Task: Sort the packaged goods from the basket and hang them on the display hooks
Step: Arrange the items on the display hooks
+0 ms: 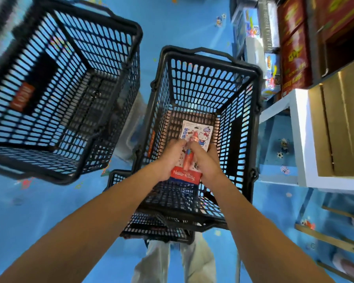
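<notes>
Two bare hands grasp one white-and-red carded blister pack [184,177] with a pink tube: the left hand [168,159] curls round its left edge, the right hand [205,161] round its right. The pack sits low inside a black mesh plastic basket [202,84]. A second, blurred black basket [59,88] stands just beside it.

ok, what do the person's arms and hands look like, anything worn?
Both forearms are bare right to the frame edge, with no sleeves in view. The left hand and right hand have no gloves. No watch, wristband or ring shows, though the picture is slightly blurred. No markings or cables.
</notes>
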The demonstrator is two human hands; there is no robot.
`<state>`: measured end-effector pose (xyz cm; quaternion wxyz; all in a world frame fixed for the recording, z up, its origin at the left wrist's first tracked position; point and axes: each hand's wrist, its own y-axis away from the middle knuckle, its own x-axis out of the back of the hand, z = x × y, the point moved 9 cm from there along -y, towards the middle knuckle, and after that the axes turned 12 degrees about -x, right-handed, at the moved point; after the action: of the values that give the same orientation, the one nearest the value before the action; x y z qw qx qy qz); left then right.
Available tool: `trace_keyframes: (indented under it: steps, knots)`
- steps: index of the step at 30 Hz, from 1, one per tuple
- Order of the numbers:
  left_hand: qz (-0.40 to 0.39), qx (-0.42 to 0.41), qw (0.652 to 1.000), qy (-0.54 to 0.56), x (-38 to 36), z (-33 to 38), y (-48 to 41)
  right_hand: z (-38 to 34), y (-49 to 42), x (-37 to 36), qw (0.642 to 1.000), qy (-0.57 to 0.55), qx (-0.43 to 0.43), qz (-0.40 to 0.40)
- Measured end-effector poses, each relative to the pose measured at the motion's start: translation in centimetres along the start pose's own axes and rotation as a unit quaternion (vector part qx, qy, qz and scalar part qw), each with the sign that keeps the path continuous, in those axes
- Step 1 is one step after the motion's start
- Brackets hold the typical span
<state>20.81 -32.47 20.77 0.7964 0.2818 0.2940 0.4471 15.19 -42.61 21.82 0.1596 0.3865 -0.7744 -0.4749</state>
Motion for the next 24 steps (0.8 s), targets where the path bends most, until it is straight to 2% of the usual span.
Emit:
trace_keyframes:
  steps: [5,8,11,16,19,24]
  knots:
    - [0.049,-0.057,0.997,0.000,1.3,4.5,4.3,-2.9,5.6,-4.0,0.997,0.013,0.041,-0.062]
    - [0.042,-0.068,0.997,0.022,2.2,6.5,7.3,-4.2,8.9,-6.0,0.994,0.038,0.057,-0.084]
    - [0.033,-0.077,0.994,0.066,3.3,7.8,10.8,-4.8,11.7,-8.0,0.989,0.080,0.071,-0.098]
    - [0.080,-0.142,0.976,0.143,6.5,9.1,17.5,-4.1,16.7,-12.2,0.973,0.140,0.074,-0.166]
    - [0.159,-0.170,0.960,0.157,9.6,7.8,22.0,-1.8,19.2,-14.9,0.953,0.202,0.061,-0.215]
    - [0.310,-0.164,0.918,0.185,16.0,0.7,29.8,5.3,23.3,-19.3,0.907,0.318,0.018,-0.274]
